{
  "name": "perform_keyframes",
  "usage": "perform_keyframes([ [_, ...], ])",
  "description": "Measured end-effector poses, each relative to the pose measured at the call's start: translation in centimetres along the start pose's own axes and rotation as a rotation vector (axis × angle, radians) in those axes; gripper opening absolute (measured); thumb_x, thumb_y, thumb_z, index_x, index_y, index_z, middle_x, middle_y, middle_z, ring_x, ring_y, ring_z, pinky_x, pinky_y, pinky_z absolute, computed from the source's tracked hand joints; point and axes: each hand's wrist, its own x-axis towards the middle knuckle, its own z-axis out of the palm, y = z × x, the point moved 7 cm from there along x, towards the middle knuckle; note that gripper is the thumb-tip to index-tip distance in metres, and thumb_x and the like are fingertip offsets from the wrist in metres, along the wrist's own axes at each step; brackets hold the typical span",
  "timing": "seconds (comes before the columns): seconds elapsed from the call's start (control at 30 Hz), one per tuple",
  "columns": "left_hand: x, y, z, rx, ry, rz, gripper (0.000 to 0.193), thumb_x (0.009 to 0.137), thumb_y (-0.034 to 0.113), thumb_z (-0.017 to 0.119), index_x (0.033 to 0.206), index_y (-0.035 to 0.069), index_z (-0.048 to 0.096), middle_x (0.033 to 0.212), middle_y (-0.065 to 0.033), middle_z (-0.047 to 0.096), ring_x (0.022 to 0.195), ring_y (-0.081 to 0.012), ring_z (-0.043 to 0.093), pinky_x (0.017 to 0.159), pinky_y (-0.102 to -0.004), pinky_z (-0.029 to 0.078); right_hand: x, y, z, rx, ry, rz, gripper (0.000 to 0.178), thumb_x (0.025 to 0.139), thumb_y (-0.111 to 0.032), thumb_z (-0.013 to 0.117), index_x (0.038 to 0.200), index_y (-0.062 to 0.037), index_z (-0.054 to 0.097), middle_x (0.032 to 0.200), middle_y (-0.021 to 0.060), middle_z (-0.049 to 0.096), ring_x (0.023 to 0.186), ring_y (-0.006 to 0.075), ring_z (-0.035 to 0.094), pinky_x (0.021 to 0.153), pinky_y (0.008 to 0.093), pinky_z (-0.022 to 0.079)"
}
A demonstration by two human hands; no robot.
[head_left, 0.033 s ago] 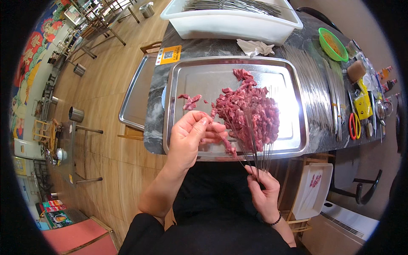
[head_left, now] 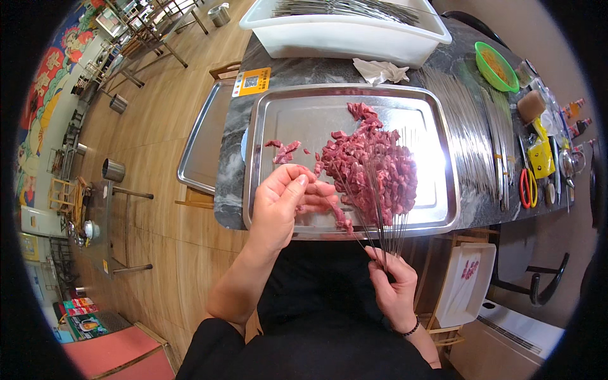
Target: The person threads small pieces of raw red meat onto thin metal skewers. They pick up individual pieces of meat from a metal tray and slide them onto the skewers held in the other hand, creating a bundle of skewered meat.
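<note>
My right hand (head_left: 394, 285) grips the lower ends of a fanned bundle of thin metal skewers (head_left: 380, 221). Their upper lengths reach over a heap of raw red meat pieces (head_left: 367, 164) on a steel tray (head_left: 278, 120); how many carry meat is hard to make out. To the left of the heap, my left hand (head_left: 285, 196) pinches a small piece of meat between thumb and forefinger. Another strip of meat (head_left: 342, 218) hangs by its lower fingers. A few loose meat scraps (head_left: 286, 152) lie on the tray just beyond this hand.
A white tub (head_left: 345, 41) of skewers stands at the far edge, beside crumpled tissue (head_left: 380, 71). Rows of bare skewers (head_left: 459, 126), a green basket (head_left: 496, 66) and scissors (head_left: 527, 188) lie on the right. Below right is a white bin (head_left: 465, 285) with meat skewers inside.
</note>
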Motion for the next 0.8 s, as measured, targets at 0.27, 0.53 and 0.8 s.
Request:
perform_keyframes([
  [0.27, 1.1, 3.0, 1.0, 1.405, 0.029, 0.435, 0.016, 0.084, 0.015, 0.074, 0.088, 0.001, 0.066, 0.086, -0.0104, 0.065, 0.074, -0.0216, 0.066, 0.064, -0.0324, 0.052, -1.0, 2.0, -1.3, 0.075, 0.076, 0.092, 0.034, 0.086, 0.005, 0.060, 0.118, 0.0009, 0.070, 0.095, 0.0089, 0.072, 0.083, 0.0131, 0.062, 0.076, 0.0262, 0.050],
  [0.53, 1.5, 1.8, 2.2, 1.421, -0.017, 0.632, 0.012, 0.086, 0.012, 0.071, 0.087, 0.002, 0.065, 0.087, -0.0110, 0.067, 0.075, -0.0258, 0.067, 0.067, -0.0343, 0.054, -0.9, 1.6, -1.3, 0.054, 0.053, 0.073, 0.034, 0.085, 0.006, 0.060, 0.118, -0.0006, 0.071, 0.092, 0.0079, 0.071, 0.080, 0.0133, 0.061, 0.074, 0.0265, 0.049],
  [0.8, 0.3, 0.4, -0.1, 0.293, -0.068, -0.132, 0.016, 0.102, 0.017, 0.058, 0.107, 0.001, 0.059, 0.095, -0.0118, 0.072, 0.083, -0.0170, 0.072, 0.071, -0.0259, 0.058, -0.1, 0.2, -0.9, -0.039, 0.001, -0.046, 0.035, 0.083, 0.007, 0.061, 0.116, -0.0006, 0.071, 0.085, 0.0086, 0.069, 0.073, 0.0143, 0.060, 0.068, 0.0266, 0.048],
])
